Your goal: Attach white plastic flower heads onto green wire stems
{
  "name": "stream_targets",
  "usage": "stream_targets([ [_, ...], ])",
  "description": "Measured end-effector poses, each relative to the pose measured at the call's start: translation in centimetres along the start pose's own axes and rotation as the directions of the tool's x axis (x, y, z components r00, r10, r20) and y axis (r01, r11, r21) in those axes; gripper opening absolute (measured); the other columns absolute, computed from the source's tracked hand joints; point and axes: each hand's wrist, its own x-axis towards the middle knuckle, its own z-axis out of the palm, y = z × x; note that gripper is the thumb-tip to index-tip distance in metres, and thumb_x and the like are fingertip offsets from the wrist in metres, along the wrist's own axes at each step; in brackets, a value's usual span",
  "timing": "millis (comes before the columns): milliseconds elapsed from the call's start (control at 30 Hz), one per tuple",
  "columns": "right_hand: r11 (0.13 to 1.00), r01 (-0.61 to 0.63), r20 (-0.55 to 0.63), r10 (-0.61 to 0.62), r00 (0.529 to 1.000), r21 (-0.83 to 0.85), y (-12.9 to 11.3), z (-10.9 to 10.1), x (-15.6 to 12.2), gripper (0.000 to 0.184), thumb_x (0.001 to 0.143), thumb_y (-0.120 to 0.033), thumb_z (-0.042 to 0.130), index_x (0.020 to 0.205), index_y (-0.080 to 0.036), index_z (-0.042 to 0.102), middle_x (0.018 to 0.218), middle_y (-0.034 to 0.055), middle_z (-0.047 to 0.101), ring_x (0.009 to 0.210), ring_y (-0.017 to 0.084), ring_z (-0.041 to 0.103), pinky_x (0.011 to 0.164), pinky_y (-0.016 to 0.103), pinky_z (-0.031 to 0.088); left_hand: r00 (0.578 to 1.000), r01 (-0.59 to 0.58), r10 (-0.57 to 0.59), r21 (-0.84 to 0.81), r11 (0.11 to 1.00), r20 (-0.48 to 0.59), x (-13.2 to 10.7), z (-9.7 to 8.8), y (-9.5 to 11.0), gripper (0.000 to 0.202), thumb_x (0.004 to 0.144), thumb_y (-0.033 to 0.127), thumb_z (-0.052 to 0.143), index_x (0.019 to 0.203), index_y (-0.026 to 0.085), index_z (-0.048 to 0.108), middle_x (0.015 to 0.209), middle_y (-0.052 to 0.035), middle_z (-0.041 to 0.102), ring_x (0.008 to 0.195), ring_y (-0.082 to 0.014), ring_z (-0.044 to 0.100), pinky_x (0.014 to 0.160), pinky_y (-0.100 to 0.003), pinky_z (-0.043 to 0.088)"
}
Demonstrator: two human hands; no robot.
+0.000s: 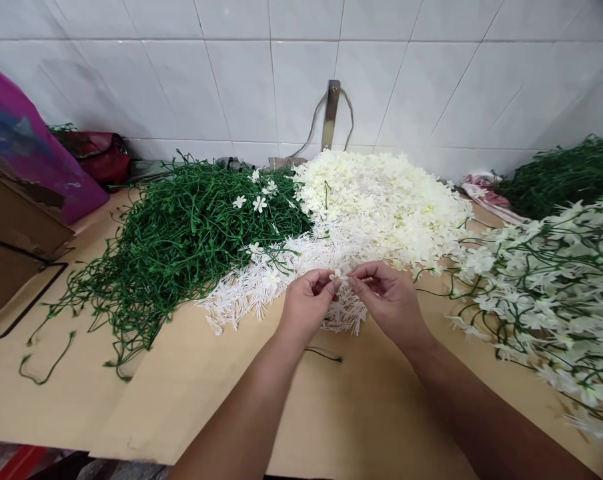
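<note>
My left hand (309, 303) and my right hand (386, 297) meet above the wooden table (191, 393), fingers pinched together on a small white artificial flower piece (337, 275). Right beneath them lies a spread of thin white plastic stamen pieces (261, 283). Behind that rises a heap of cream-white flower petals (381, 200). To the left sprawls a big tangle of green plastic stems (181, 240), a few with white blossoms attached. One loose dark stem (324, 353) rests on the table by my left wrist.
Finished stems with white flowers (546, 287) pile up at the right, more green stems (566, 173) behind them. A purple bag (26, 147) and a red bag (99, 153) sit at the left, by a brown box (11, 227). White tiled wall behind.
</note>
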Motion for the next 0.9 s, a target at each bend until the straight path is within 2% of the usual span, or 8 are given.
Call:
stream_targets([
  [167, 0.984, 0.138, 0.014, -0.137, 0.99, -0.111, 0.65, 0.18, -0.3, 0.005, 0.076, -0.021, 0.056, 0.072, -0.018, 0.055, 0.078, 0.0045, 0.058, 0.07, 0.014, 0.057, 0.063, 0.029, 0.052, 0.999, 0.052, -0.053, -0.059, 0.997, -0.009, -0.23, 0.15, 0.64, 0.014, 0.06, 0.02, 0.066, 0.072, 0.014, 0.061, 0.055, 0.0031, 0.058, 0.048, -0.0079, 0.054, 0.048, -0.019, 0.041],
  [433, 0.952, 0.247, -0.021, -0.255, 0.967, -0.179, 0.55, 0.24, -0.37, 0.004, 0.077, -0.016, 0.053, 0.074, -0.018, 0.054, 0.079, 0.0046, 0.056, 0.073, 0.014, 0.056, 0.065, 0.029, 0.052, 1.0, 0.007, -0.006, -0.021, 1.0, 0.015, -0.05, 0.01, 0.31, 0.019, 0.061, 0.018, 0.065, 0.079, 0.013, 0.06, 0.055, 0.0035, 0.058, 0.051, -0.007, 0.054, 0.053, -0.018, 0.041],
  [733, 0.962, 0.218, -0.002, -0.221, 0.975, -0.166, 0.66, 0.19, -0.62, 0.004, 0.078, -0.017, 0.05, 0.076, -0.019, 0.052, 0.08, 0.0049, 0.056, 0.074, 0.015, 0.055, 0.066, 0.029, 0.052, 1.0, 0.003, -0.002, -0.035, 0.999, 0.024, 0.0, 0.06, 0.24, 0.027, 0.056, 0.023, 0.069, 0.079, 0.013, 0.058, 0.054, 0.0048, 0.055, 0.05, -0.0069, 0.053, 0.053, -0.019, 0.041],
  [900, 0.96, 0.222, 0.024, -0.221, 0.975, -0.174, 0.83, 0.3, -0.73, 0.004, 0.079, -0.017, 0.049, 0.077, -0.019, 0.052, 0.081, 0.0052, 0.056, 0.076, 0.015, 0.055, 0.069, 0.03, 0.051, 0.999, -0.025, 0.026, -0.018, 1.0, 0.043, 0.13, -0.14, -0.19, 0.026, 0.059, 0.023, 0.067, 0.081, 0.013, 0.057, 0.056, 0.0047, 0.055, 0.052, -0.0064, 0.052, 0.055, -0.019, 0.04],
])
